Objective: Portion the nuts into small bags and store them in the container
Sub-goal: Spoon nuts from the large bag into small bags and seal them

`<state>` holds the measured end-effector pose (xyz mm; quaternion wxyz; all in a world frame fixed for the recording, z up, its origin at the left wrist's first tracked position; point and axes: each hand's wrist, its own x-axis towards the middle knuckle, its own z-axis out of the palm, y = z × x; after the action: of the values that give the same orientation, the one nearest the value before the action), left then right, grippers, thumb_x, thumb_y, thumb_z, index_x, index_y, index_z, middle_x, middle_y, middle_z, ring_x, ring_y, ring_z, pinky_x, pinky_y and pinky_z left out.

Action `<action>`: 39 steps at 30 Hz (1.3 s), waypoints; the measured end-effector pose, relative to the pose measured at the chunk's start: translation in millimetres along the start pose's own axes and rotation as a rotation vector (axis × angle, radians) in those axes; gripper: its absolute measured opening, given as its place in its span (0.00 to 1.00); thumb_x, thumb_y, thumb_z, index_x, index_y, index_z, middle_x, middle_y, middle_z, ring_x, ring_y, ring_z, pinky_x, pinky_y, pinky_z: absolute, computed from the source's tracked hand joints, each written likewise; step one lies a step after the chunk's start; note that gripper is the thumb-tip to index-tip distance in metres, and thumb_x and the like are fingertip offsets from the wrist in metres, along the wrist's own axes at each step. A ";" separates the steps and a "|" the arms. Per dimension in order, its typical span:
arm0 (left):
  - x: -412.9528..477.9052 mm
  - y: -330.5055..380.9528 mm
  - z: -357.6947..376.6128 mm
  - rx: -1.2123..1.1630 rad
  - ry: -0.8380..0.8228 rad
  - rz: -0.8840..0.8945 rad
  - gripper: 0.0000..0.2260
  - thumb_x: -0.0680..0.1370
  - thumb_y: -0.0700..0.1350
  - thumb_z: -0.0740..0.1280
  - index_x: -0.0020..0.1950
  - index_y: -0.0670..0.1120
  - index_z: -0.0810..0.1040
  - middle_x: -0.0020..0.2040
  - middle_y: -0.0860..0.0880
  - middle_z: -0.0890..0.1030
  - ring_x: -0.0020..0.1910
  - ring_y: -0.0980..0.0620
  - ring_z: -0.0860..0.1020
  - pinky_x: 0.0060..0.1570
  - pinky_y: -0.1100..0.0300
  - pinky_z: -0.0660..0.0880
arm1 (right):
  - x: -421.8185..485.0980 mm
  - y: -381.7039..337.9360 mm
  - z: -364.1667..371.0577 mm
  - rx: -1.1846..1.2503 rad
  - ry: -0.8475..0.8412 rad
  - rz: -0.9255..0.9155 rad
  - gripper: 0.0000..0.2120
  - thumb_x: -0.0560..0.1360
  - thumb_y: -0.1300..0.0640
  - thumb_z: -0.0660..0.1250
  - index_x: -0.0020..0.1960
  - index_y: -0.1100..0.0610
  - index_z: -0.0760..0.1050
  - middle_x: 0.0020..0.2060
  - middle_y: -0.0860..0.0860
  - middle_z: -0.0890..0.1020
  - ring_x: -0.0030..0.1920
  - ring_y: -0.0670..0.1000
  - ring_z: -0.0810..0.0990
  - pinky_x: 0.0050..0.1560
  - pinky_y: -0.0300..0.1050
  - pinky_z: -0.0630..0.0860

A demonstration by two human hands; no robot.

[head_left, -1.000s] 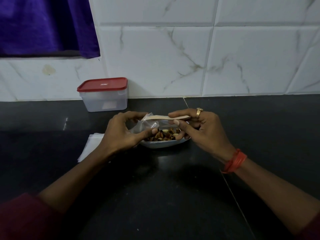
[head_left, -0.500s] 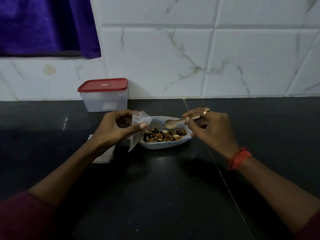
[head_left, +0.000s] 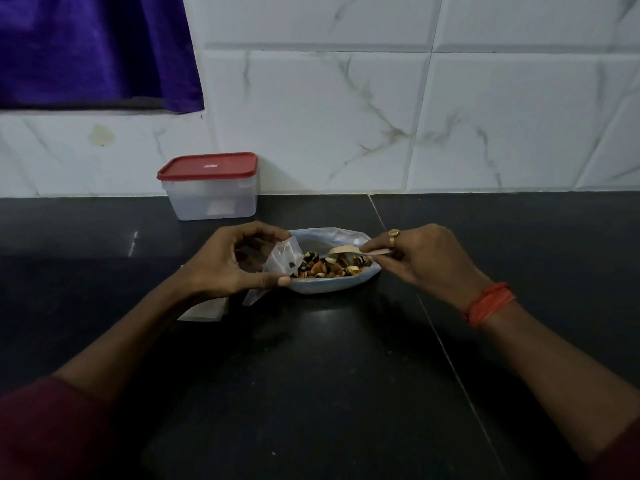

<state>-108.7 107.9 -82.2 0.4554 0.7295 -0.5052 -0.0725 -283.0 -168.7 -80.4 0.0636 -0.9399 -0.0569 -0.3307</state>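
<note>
As far as the head view shows, portioning is at an early stage, with no filled bag in sight.

1. Nearest: glossy black stone bench (head_left: 311, 375), crossed by two forearms in dark red sleeves; red thread band (head_left: 488, 303) on the right wrist.
2. Flat stack of unused clear bags (head_left: 204, 308), on the bench, partly under the left wrist. Count not readable.
3. Left hand (head_left: 228, 265): grip clamped, thumb and fingertips, on the mouth of a small clear plastic bag (head_left: 282, 254), held just beside the left edge of the nut pile. Contents: apparently almost nothing. One dark speck, inside or behind it, cannot tell.
4. Right hand (head_left: 426, 258): grip pinched on the handle of a pale wooden spoon (head_left: 349, 250), its bowl over the pile. Whether it is loaded, cannot tell.
5. Mixed brown, tan and black nuts (head_left: 329, 266), heaped in a wide bluish clear plastic pouch (head_left: 332, 287) resting on the bench between the hands. Bulk unportioned.
6. Far: clear rectangular plastic container with a red lid (head_left: 213, 188), lid on, against the white marbled tile wall (head_left: 346, 116), well apart from the hands. Appears to hold no bags.
7. Purple curtain (head_left: 86, 46), upper left.

Outstanding, by judgement: scooping, closing each bag, unlidding the container, stowing.
</note>
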 end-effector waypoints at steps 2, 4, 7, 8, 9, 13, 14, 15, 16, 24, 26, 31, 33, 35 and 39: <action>0.1 -0.9 -2.8 0.000 -0.021 -0.004 0.31 0.64 0.55 0.81 0.65 0.53 0.79 0.58 0.53 0.82 0.56 0.49 0.81 0.51 0.50 0.82 | -1.1 1.9 -0.5 0.115 -0.016 0.068 0.11 0.74 0.53 0.76 0.56 0.48 0.85 0.40 0.46 0.87 0.37 0.41 0.85 0.44 0.37 0.81; 0.2 -1.1 -5.3 0.005 -0.047 -0.008 0.31 0.64 0.51 0.82 0.65 0.52 0.78 0.59 0.53 0.82 0.57 0.50 0.81 0.51 0.52 0.82 | -0.6 1.9 -1.9 0.214 -0.006 0.114 0.11 0.73 0.57 0.77 0.55 0.51 0.85 0.38 0.46 0.87 0.36 0.39 0.84 0.43 0.29 0.77; 0.5 -1.1 -6.3 0.024 -0.068 -0.012 0.32 0.64 0.44 0.82 0.66 0.49 0.77 0.59 0.53 0.81 0.57 0.53 0.81 0.52 0.56 0.82 | 0.7 -0.5 -5.9 0.241 0.017 0.148 0.10 0.72 0.57 0.78 0.53 0.52 0.86 0.38 0.47 0.87 0.37 0.40 0.84 0.42 0.28 0.76; 0.7 -0.7 -5.9 0.024 -0.067 -0.012 0.31 0.64 0.43 0.82 0.66 0.48 0.78 0.59 0.53 0.81 0.57 0.54 0.81 0.51 0.57 0.82 | 0.8 -1.4 -7.9 0.212 0.025 0.135 0.09 0.72 0.57 0.78 0.52 0.52 0.86 0.40 0.47 0.87 0.37 0.41 0.84 0.43 0.30 0.78; 1.0 -0.8 -5.2 0.023 -0.058 -0.012 0.30 0.64 0.43 0.82 0.65 0.48 0.78 0.58 0.53 0.82 0.56 0.54 0.81 0.51 0.57 0.82 | 0.8 -1.6 -9.4 0.173 0.033 0.105 0.09 0.72 0.57 0.77 0.52 0.53 0.86 0.41 0.48 0.87 0.38 0.42 0.84 0.44 0.34 0.79; 1.4 -1.5 -3.4 0.033 -0.012 -0.013 0.27 0.65 0.47 0.81 0.62 0.50 0.80 0.56 0.55 0.83 0.53 0.53 0.83 0.51 0.55 0.82 | 2.7 -4.9 -11.1 -0.043 -0.014 0.009 0.08 0.73 0.53 0.76 0.52 0.51 0.86 0.42 0.49 0.87 0.40 0.49 0.85 0.42 0.48 0.83; 1.0 -1.0 -2.7 0.032 -0.004 -0.009 0.26 0.65 0.47 0.81 0.62 0.50 0.81 0.56 0.55 0.83 0.54 0.54 0.83 0.52 0.56 0.81 | 2.7 -6.6 -11.0 -0.044 -0.022 0.032 0.07 0.73 0.53 0.76 0.52 0.50 0.86 0.42 0.48 0.87 0.39 0.49 0.85 0.43 0.46 0.82; 0.8 -0.3 -2.0 0.032 0.001 -0.003 0.25 0.65 0.46 0.81 0.61 0.50 0.81 0.56 0.57 0.83 0.55 0.56 0.82 0.54 0.60 0.80 | 2.7 -7.7 -10.7 -0.009 -0.021 0.075 0.07 0.73 0.53 0.76 0.51 0.50 0.86 0.41 0.47 0.87 0.39 0.47 0.85 0.44 0.42 0.81; 0.5 0.6 -1.5 0.032 0.006 0.004 0.25 0.66 0.46 0.81 0.61 0.50 0.81 0.56 0.58 0.83 0.56 0.57 0.82 0.55 0.63 0.79 | 2.6 -9.2 -10.7 0.044 -0.015 0.123 0.07 0.73 0.54 0.76 0.51 0.51 0.86 0.39 0.46 0.87 0.37 0.44 0.84 0.43 0.38 0.80; 1.6 0.5 -1.2 -0.005 0.022 -0.002 0.23 0.67 0.42 0.80 0.61 0.47 0.81 0.56 0.55 0.84 0.55 0.56 0.83 0.54 0.62 0.79 | -2.5 -22.3 8.3 0.405 -0.016 0.514 0.04 0.75 0.58 0.73 0.48 0.53 0.85 0.31 0.49 0.85 0.33 0.43 0.85 0.41 0.45 0.84; 1.7 0.1 -0.7 -0.006 0.031 -0.001 0.24 0.67 0.43 0.80 0.61 0.47 0.81 0.56 0.54 0.84 0.55 0.55 0.83 0.54 0.61 0.80 | -2.9 -24.9 13.0 0.491 0.000 0.585 0.04 0.75 0.57 0.73 0.49 0.52 0.85 0.31 0.49 0.86 0.32 0.45 0.85 0.36 0.42 0.83; 1.9 1.8 1.5 -0.015 0.045 0.004 0.24 0.66 0.45 0.80 0.61 0.46 0.81 0.55 0.54 0.85 0.54 0.55 0.83 0.51 0.65 0.79 | -0.7 -26.1 8.4 0.501 -0.029 0.573 0.04 0.76 0.54 0.73 0.50 0.50 0.86 0.33 0.46 0.85 0.29 0.36 0.80 0.33 0.26 0.71; 1.5 3.1 1.2 -0.022 0.047 0.001 0.24 0.66 0.46 0.79 0.61 0.47 0.81 0.55 0.55 0.85 0.54 0.56 0.83 0.51 0.65 0.79 | -0.7 -26.3 7.5 0.515 -0.018 0.597 0.04 0.76 0.53 0.73 0.50 0.50 0.86 0.33 0.46 0.86 0.28 0.37 0.79 0.32 0.27 0.71; 1.3 4.1 1.2 -0.025 0.043 -0.009 0.24 0.65 0.47 0.79 0.60 0.48 0.81 0.55 0.56 0.84 0.54 0.57 0.83 0.51 0.66 0.79 | -1.1 -28.2 9.5 0.542 -0.022 0.634 0.04 0.76 0.52 0.73 0.49 0.49 0.86 0.33 0.45 0.86 0.25 0.40 0.78 0.29 0.29 0.71; 0.7 5.9 2.3 -0.029 0.045 -0.017 0.24 0.65 0.48 0.79 0.60 0.49 0.81 0.55 0.56 0.84 0.54 0.57 0.83 0.51 0.66 0.79 | 0.0 -34.8 14.4 0.574 -0.051 0.667 0.05 0.77 0.50 0.71 0.46 0.49 0.85 0.34 0.43 0.86 0.23 0.42 0.76 0.29 0.32 0.72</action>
<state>-113.6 105.5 -78.9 0.4764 0.7285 -0.4876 -0.0674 -279.3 -132.1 -88.7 0.4241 -0.8589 0.1583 -0.2396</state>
